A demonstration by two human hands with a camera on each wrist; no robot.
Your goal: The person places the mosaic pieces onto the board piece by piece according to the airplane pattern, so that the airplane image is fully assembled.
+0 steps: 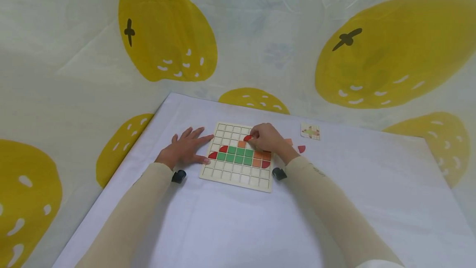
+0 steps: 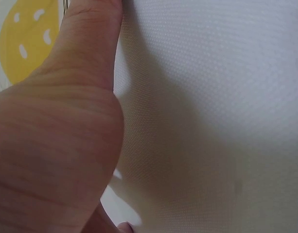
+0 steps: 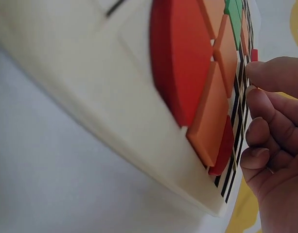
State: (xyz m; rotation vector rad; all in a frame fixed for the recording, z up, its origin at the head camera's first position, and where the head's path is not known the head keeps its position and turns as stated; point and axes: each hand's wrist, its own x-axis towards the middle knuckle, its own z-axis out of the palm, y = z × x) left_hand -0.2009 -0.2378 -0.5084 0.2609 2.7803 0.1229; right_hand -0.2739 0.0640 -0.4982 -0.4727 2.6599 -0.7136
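Observation:
A square wooden grid board (image 1: 235,178) lies on the white table. Across its middle run green square tiles (image 1: 238,159), with orange square tiles (image 1: 257,162) toward the right and red quarter-round tiles (image 1: 213,155) at the ends. My right hand (image 1: 267,136) is over the board's upper right, pinching a red quarter-round tile (image 1: 247,138) beside a single orange tile (image 1: 242,144). In the right wrist view, a sliver of that red tile (image 3: 254,55) shows at the fingertips. My left hand (image 1: 186,148) lies with fingers spread, thumb and index finger at the board's left edge.
Right of the board lie a loose red quarter-round tile (image 1: 301,149) and a partly hidden orange tile (image 1: 289,141). Behind them is a small pattern card (image 1: 310,131). A cloth with yellow fruit shapes (image 1: 167,28) hangs around the table.

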